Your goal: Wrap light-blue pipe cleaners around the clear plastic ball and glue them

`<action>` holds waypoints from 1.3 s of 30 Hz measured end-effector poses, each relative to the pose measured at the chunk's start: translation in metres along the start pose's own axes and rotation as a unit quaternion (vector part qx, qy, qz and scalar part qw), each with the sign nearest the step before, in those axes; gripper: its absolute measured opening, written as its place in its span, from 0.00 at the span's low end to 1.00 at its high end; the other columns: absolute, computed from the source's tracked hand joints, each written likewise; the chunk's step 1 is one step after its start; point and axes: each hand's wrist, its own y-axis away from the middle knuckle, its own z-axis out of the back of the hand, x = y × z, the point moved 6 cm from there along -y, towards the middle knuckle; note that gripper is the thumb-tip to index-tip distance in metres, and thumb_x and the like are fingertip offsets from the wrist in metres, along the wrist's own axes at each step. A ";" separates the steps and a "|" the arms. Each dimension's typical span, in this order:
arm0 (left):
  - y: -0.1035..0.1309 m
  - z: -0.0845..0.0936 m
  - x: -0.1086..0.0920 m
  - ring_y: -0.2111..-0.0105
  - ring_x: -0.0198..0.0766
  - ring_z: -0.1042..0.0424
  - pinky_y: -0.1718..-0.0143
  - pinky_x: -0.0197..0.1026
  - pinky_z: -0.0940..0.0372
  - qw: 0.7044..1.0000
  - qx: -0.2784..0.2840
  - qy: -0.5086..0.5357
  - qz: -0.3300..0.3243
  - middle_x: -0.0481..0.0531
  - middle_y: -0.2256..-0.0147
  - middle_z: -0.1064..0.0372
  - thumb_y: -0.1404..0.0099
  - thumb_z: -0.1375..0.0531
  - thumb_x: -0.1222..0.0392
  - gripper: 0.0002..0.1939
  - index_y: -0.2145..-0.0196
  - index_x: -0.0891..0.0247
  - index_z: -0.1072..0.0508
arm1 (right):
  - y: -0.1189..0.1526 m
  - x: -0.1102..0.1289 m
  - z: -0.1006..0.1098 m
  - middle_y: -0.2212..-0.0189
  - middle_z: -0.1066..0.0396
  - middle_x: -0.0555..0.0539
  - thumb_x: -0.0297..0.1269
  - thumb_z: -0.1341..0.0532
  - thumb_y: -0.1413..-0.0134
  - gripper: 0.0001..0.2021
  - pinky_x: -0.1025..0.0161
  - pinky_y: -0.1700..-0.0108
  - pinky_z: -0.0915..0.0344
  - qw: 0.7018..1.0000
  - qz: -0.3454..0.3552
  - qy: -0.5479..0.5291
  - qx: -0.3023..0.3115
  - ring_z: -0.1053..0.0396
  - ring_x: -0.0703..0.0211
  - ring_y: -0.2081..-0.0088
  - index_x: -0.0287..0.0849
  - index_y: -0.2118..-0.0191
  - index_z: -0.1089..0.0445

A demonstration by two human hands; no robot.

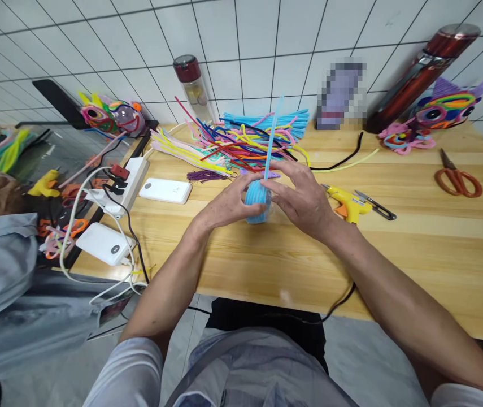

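Mid-frame, over the bench, the left hand has its fingers curved around 1 blue-wrapped ball; the right hand has its fingers pinching 1 blue fuzzy stem at the ball's top. Right of centre lies 1 yellow glue gun. Farther, upper centre, coloured stems lie heaped; upper right, 1 red flask leans.

No words can be read. The tiny marks on the farther white power bank are too small.
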 end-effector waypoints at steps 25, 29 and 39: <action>0.011 -0.002 0.001 0.32 0.55 0.32 0.35 0.56 0.29 1.000 -0.008 0.007 -0.015 0.62 0.32 0.33 0.35 0.29 0.50 0.36 0.33 0.56 0.31 | 0.004 0.006 -0.001 0.48 0.16 0.44 0.38 0.36 0.27 0.05 0.41 0.42 0.26 0.995 0.068 0.013 -0.074 0.21 0.46 0.47 0.53 0.53 0.21; 0.010 -0.003 0.002 0.34 0.54 0.31 0.41 0.52 0.25 1.000 -0.019 0.013 -0.008 0.61 0.34 0.32 0.36 0.29 0.50 0.35 0.35 0.55 0.31 | 0.004 0.004 -0.001 0.48 0.16 0.43 0.40 0.35 0.28 0.06 0.41 0.40 0.27 0.996 0.053 -0.002 -0.065 0.20 0.45 0.46 0.52 0.50 0.22; 0.012 -0.001 0.001 0.33 0.56 0.33 0.36 0.58 0.28 0.999 0.012 0.030 -0.003 0.63 0.33 0.37 0.37 0.30 0.51 0.38 0.33 0.56 0.35 | 0.002 0.006 -0.001 0.51 0.15 0.45 0.40 0.33 0.29 0.03 0.44 0.42 0.26 0.998 0.034 -0.021 -0.055 0.18 0.46 0.48 0.50 0.55 0.22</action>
